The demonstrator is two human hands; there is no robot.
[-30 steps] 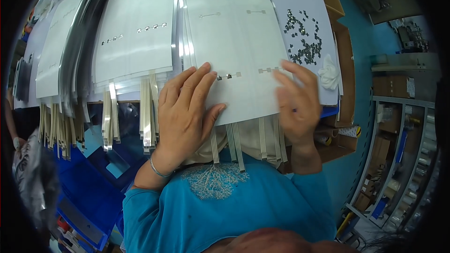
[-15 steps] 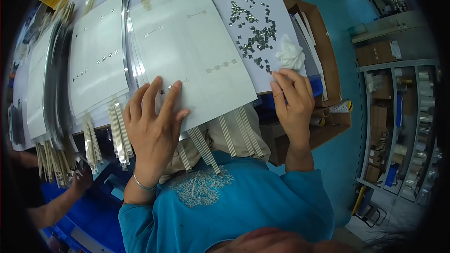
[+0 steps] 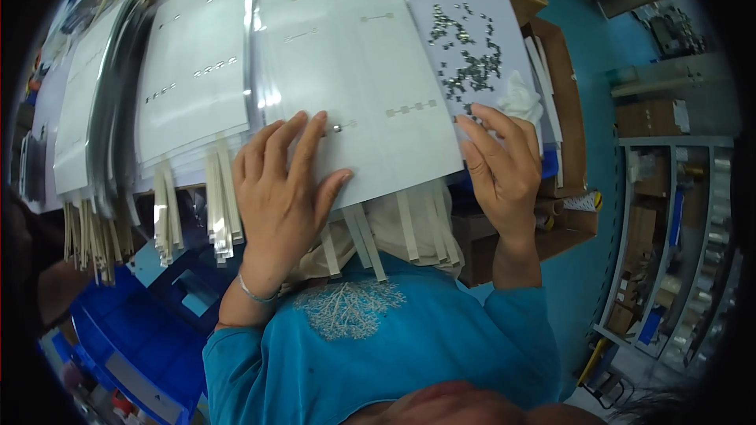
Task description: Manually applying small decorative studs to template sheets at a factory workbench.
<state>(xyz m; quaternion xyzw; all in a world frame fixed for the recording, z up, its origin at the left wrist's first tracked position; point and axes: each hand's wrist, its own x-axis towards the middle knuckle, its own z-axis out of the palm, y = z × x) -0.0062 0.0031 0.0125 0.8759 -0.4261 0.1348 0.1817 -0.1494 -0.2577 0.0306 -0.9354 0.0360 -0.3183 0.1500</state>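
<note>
My left hand [image 3: 279, 177] lies with fingers spread on a white sheet [image 3: 370, 71], thumb along its near edge. Just beyond its fingertips, small dark shiny metal pieces [image 3: 337, 128] sit on a printed outline. Pale flat strips [image 3: 364, 238] stick out from under the near edge. Past the sheet's right edge is my right hand [image 3: 508, 165], forefinger and thumb curled close together. A dark speck, seemingly one small metal piece, shows at the forefinger tip. Many such pieces [image 3: 476, 71] are scattered on the white tabletop beyond it.
To the left stand more stacks of sheets [image 3: 197, 63] with hanging strips. A crumpled white cloth [image 3: 520, 98] lies beside the scattered pieces. Cardboard boxes [image 3: 568, 110] line the table's right side. Shelving [image 3: 669, 228] stands farther right, a blue bin [image 3: 138, 330] at lower left.
The whole view has shifted, so the table appears farther right and higher. My right hand has moved from the scattered pieces toward the sheet's edge. My left hand stays on the sheet.
</note>
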